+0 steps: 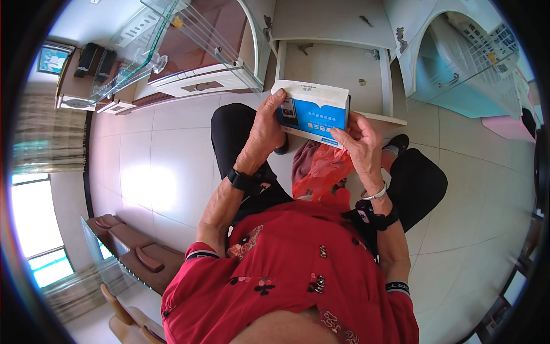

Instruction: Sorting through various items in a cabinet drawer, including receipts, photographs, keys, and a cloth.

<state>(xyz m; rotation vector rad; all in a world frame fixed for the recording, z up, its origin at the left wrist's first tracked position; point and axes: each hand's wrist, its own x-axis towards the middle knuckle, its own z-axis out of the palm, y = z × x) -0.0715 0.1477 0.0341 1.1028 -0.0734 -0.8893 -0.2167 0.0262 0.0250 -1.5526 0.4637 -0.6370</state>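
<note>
Both hands hold a blue and white cardboard box in front of an open drawer. My left hand grips the box's left end, its thumb on the top corner. At the lower right corner, my right hand has its thumb on the front face and its fingers behind. The box bears printing and a picture of a device. Inside the drawer lie a small dark metal piece and a tiny greenish item. Below the box, a red plastic bag rests between the legs beside a dark reddish cloth.
Open glass-paned cabinet doors stand on both sides of the drawer, the right one near a large white packet. Another small metal piece lies on the shelf above. A pink container is at far right; brown seating at lower left.
</note>
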